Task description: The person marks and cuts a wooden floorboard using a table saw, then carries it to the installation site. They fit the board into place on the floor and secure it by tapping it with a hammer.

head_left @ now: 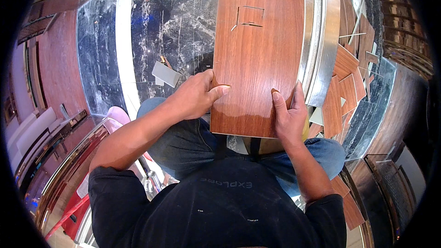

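Note:
A long board with a reddish-brown wood-grain face (262, 55) lies lengthwise in front of me, its near end over my lap. My left hand (197, 94) grips its left edge, thumb on the top face and the other fingers at the side. On the opposite edge, my right hand (291, 117) holds the board with its thumb on top and fingers along the side. Thin dark slits (252, 25) outline a rough rectangle in the board's upper part. The fingers under the board are hidden.
A silvery metal rail (317, 41) runs along the board's right side. Wood-grain offcuts (344, 82) are scattered beyond it. A small grey piece (166, 74) lies on the dark marbled floor (179, 23), which a white strip (125, 41) crosses. Stacked panels and strips (69, 151) stand at left.

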### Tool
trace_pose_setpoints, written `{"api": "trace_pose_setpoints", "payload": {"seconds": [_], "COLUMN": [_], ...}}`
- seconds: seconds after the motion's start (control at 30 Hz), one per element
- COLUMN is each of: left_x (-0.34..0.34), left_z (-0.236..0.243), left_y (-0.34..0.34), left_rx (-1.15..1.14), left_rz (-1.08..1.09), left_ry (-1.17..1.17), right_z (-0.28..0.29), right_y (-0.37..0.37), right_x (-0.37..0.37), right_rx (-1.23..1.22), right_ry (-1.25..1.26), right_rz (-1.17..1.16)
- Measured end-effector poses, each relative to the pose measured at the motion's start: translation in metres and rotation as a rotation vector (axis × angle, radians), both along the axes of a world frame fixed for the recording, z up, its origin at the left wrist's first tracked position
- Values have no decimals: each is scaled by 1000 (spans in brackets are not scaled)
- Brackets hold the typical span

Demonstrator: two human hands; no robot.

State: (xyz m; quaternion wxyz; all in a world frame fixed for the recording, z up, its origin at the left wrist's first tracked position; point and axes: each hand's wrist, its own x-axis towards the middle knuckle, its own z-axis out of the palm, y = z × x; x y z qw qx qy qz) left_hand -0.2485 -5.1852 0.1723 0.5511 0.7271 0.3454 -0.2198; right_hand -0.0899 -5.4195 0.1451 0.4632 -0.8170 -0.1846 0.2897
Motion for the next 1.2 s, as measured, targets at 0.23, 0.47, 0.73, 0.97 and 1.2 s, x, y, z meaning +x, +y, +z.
{"api": "trace_pose_setpoints", "payload": {"seconds": [0.23,0.47,0.73,0.97,1.2], "left_x": [7,2,10,0,2], "left_z": [11,0,10,-4,-4], "left_y": [2,0,3,1,1], "left_rx": [38,1,34,8,10], "left_rz": [-31,5,-58,-16,-22], "left_ry": [36,12,96,16,4], "right_z": [4,10,3,9,11], "right_y": [3,7,4,7,6], "right_x": [1,2,1,1,1], "right_rx": [-11,10,13,-10,-31], "right_ry": [23,62,55,68,93], "right_rz": [4,9,-6,1,2]}}
